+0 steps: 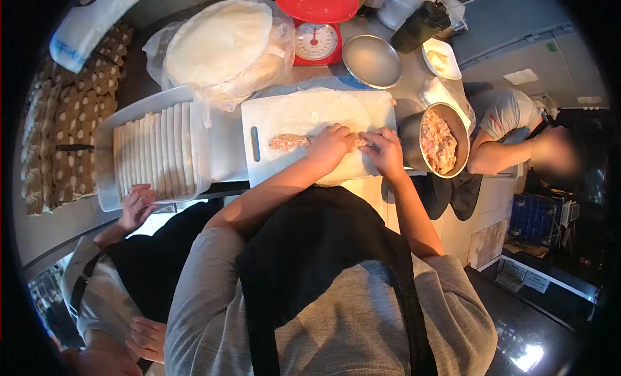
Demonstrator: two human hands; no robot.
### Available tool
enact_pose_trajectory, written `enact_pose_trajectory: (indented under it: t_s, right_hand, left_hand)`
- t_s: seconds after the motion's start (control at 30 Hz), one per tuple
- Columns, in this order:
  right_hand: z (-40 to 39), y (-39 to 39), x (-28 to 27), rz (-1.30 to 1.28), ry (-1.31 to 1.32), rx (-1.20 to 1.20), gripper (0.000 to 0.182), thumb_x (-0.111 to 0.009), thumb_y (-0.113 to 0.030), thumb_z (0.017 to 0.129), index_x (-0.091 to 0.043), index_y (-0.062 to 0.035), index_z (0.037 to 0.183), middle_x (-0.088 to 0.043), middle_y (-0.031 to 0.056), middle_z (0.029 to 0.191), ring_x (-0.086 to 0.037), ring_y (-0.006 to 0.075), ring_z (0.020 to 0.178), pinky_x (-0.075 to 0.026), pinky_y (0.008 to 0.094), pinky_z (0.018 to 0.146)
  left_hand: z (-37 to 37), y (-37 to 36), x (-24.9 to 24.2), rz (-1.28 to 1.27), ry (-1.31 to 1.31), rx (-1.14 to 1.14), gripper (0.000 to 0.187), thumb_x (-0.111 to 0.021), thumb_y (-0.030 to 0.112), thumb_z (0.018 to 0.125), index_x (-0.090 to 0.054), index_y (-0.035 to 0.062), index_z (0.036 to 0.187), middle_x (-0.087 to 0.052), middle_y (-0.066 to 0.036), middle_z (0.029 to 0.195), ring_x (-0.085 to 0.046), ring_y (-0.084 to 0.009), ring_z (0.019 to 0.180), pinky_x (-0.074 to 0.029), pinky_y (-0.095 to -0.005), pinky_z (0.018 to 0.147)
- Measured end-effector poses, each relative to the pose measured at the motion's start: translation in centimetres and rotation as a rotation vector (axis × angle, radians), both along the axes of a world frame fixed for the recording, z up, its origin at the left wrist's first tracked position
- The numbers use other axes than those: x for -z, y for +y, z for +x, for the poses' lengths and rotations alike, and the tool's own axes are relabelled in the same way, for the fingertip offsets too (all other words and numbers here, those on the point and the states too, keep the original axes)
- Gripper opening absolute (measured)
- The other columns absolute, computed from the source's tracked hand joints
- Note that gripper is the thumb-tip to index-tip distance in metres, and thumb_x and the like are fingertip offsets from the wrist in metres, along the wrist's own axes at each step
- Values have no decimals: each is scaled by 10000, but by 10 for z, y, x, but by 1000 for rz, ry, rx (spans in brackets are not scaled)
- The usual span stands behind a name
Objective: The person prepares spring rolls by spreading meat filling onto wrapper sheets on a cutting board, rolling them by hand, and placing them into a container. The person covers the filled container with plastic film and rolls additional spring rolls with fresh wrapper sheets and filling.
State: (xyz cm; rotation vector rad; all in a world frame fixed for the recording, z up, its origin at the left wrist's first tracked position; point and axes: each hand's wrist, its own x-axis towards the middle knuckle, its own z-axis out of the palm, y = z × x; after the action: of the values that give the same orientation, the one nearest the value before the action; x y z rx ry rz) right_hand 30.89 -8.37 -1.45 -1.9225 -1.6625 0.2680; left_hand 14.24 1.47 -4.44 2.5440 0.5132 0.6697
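On the white board (259,172), a thin round sheet (317,110) lay flat, with a strip of pink meat (288,142) running across it from side to side. The left hand (331,148) reached over the strip, back up and fingers bent down onto it; whether they gripped it could not be told. The right hand (384,152) was narrow, its fingertips pinched on the strip's right end, just beside the left hand's fingertips.

Right of the board stood a deep metal bowl (410,140), tilted in view and holding more of the same meat. Left of the board, a clear tub (202,117) held a row of pale rolls (155,149) lying side by side. A co-worker's hand (137,204) was at the tub's near edge.

Behind the tub and board, a stack of pale round sheets (220,39) sat in a clear bag (155,52). Next to it stood a red scale (315,44) with a red pan (317,2) on top, then a round metal dish (372,60), a dark cup (420,26) and a small white dish (453,70) with pale pieces in it. Egg trays (84,110) stood at the far left. Beyond the bowl was another person (508,117), one forearm bent near it.
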Motion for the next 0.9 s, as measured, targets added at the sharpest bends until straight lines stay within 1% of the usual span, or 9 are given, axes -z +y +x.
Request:
enact_pose_trajectory:
  t_s: [0.2, 0.33, 0.43, 0.53, 0.63, 0.7, 0.73, 0.8, 0.9]
  right_hand:
    - [2, -4, -5, 7, 39, 31, 310, -784, -101, 649, -731, -101, 955, -610, 72, 872, -561, 276, 848, -459, 373, 767]
    - [4, -8, -9, 0, 128, 89, 294, -779, -84, 643, -729, -85, 933, -630, 85, 874, -574, 285, 845, -464, 376, 769]
    - [5, -7, 5, -97, 205, 154, 293, -774, -72, 636, -731, -86, 925, -645, 81, 870, -583, 284, 847, -468, 377, 773]
    - [-1, -2, 1, -111, 113, 117, 305, -766, -55, 633, -733, -92, 934, -650, 74, 863, -586, 276, 861, -472, 368, 771]
    - [1, 0, -7, -6, 28, 22, 318, -773, -55, 627, -735, -101, 939, -650, 68, 879, -584, 276, 850, -471, 368, 746]
    - [-4, 5, -13, 57, 48, -36, 330, -789, -75, 616, -737, -109, 940, -643, 64, 878, -579, 275, 837, -468, 368, 745]
    - [-7, 6, -14, 89, 61, -61, 336, -797, -85, 610, -738, -113, 940, -640, 62, 877, -576, 274, 830, -466, 368, 745]
    - [-9, 6, -3, -1, 40, -50, 370, -810, -106, 598, -735, -121, 960, -634, 63, 881, -575, 277, 834, -466, 368, 757]
    - [-5, 8, 5, -20, 49, -67, 372, -811, -118, 606, -730, -116, 970, -628, 71, 881, -576, 280, 843, -465, 369, 779]
  left_hand:
    - [12, -1, -2, 19, 77, 48, 313, -671, 194, 757, -654, 102, 1056, -584, -54, 909, -557, -255, 947, -459, -376, 837]
    - [-11, 2, -10, 11, 84, -9, 303, -676, 205, 756, -664, 114, 1045, -587, -46, 910, -559, -248, 949, -464, -380, 830]
    - [-30, 6, -12, -5, 136, -48, 311, -683, 210, 751, -666, 115, 1047, -591, -46, 920, -561, -246, 948, -467, -385, 829]
    - [-35, 6, -10, -10, 102, -62, 323, -693, 210, 741, -667, 112, 1047, -595, -41, 927, -564, -246, 940, -471, -380, 829]
    - [-40, 6, -12, 18, 78, -107, 331, -700, 208, 734, -670, 112, 1049, -601, -36, 931, -568, -245, 936, -472, -370, 833]
    - [-53, 9, -13, 77, 66, -184, 330, -704, 208, 730, -675, 114, 1045, -607, -33, 933, -571, -244, 934, -471, -366, 840]
    - [-61, 13, -11, 37, 97, -169, 334, -704, 211, 733, -675, 116, 1051, -610, -35, 947, -570, -246, 937, -469, -370, 843]
    - [-79, 21, -10, -43, 157, -141, 341, -704, 217, 738, -674, 120, 1064, -618, -38, 976, -569, -251, 943, -463, -377, 850]
    - [-94, 27, -13, -77, 43, -186, 328, -703, 228, 746, -682, 124, 1057, -630, -47, 975, -565, -262, 935, -450, -385, 860]
